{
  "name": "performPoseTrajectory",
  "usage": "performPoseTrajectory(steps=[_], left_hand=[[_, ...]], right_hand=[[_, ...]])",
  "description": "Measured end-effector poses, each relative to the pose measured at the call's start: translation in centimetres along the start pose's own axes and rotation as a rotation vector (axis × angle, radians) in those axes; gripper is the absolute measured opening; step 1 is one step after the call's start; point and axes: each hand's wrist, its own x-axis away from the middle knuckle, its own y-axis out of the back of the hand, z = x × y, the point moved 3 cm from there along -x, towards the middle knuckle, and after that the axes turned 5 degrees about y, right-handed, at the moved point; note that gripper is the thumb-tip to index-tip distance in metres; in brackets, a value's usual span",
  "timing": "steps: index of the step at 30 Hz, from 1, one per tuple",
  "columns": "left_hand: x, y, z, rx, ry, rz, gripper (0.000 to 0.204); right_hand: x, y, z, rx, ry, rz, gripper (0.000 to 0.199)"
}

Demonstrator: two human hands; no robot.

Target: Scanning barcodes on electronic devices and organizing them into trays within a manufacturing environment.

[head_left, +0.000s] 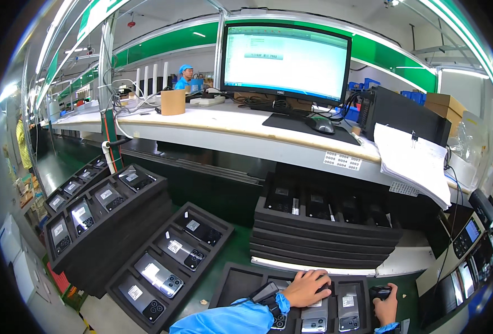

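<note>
My left hand (306, 289), in a blue sleeve, reaches over the near foam tray (231, 278). Its bent fingers close around something dark that I cannot make out, above the upper end of a silver phone (314, 318). Just right of it, a grey phone (348, 309) with a white label lies back-up in its slot. Beyond the tray's right side, my right hand (386, 307) is closed around a black handheld device (380, 291); its exact kind does not show. My left forearm and sleeve cover part of the tray and its phones.
Black foam trays of labelled phones (160, 274) stand at left, some stacked (107, 220). Another tray stack (324, 234) is ahead, below a white bench (213, 125) with a monitor (285, 61) and mouse (320, 126). Papers (411, 158) overhang its edge. Another person (185, 77) sits far behind.
</note>
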Motion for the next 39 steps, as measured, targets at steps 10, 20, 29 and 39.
performPoseTrajectory(steps=[10, 20, 29, 39], left_hand=[[0.4, 1.2, 0.3, 0.226, 0.074, 0.009, 0.039], [0.0, 0.8, 0.0, 0.249, 0.047, -0.047, 0.031], [0.2, 1.4, -0.2, 0.253, 0.058, -0.071, 0.029], [0.0, 1.0, 0.2, 0.253, 0.031, -0.068, 0.031]], right_hand=[[1.2, 0.9, 4.0, 0.015, -0.161, 0.043, 0.068], [2.1, 2.9, 7.5, 0.122, -0.069, 0.087, 0.062], [2.1, 2.7, 8.5, 0.171, -0.047, 0.096, 0.063], [2.1, 2.8, 8.2, 0.166, -0.113, 0.111, 0.06]])
